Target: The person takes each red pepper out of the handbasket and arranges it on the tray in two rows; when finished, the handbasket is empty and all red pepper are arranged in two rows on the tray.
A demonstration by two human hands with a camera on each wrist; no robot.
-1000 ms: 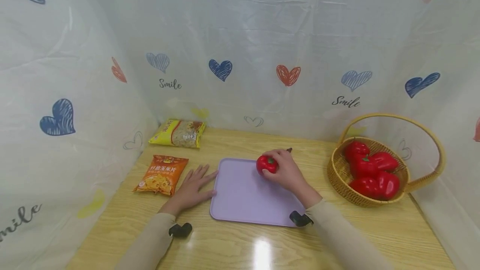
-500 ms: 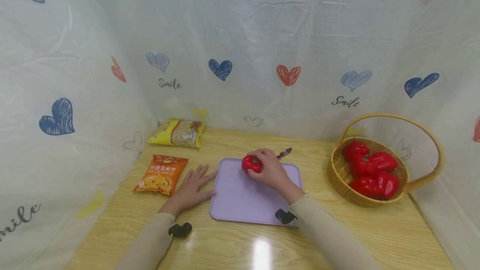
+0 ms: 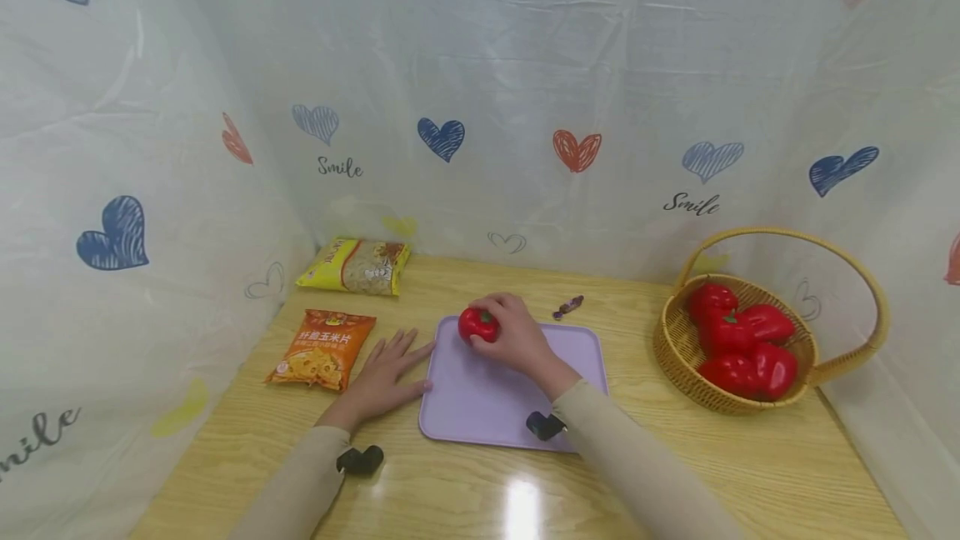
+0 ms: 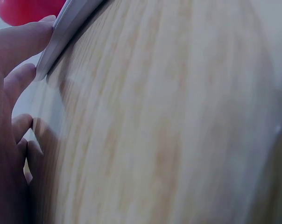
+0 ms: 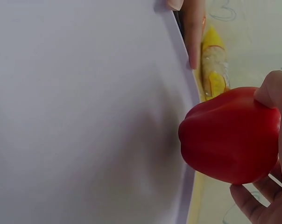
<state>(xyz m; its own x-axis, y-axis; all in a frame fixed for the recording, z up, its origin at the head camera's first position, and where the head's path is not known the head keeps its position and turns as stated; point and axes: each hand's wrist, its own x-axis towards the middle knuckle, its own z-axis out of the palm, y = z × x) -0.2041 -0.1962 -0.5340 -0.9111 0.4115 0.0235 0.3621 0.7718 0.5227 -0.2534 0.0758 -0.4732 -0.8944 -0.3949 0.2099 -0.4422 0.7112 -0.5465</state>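
Note:
My right hand [image 3: 517, 338] grips a red bell pepper [image 3: 477, 324] with a green stem, over the far left part of a lilac tray [image 3: 495, 407]. In the right wrist view the pepper [image 5: 232, 135] sits between thumb and fingers, and a shadow falls on the tray below it; whether it touches the tray I cannot tell. With fingers spread, my left hand [image 3: 384, 382] rests on the table, thumb and forefinger touching the tray's left edge. Several more red peppers [image 3: 738, 332] lie in a wicker basket [image 3: 678, 369] at the right.
Left of the tray lies an orange snack bag [image 3: 324, 348]. Behind that is a yellow bag with a see-through window [image 3: 358, 267]. A small wrapped candy [image 3: 567, 307] lies just beyond the tray's far edge. A patterned curtain [image 3: 495, 215] hangs behind the table.
My right hand has carried the pepper leftward across the tray and slightly away from me. The wrapped candy has come fully into view. My left hand has stayed in place.

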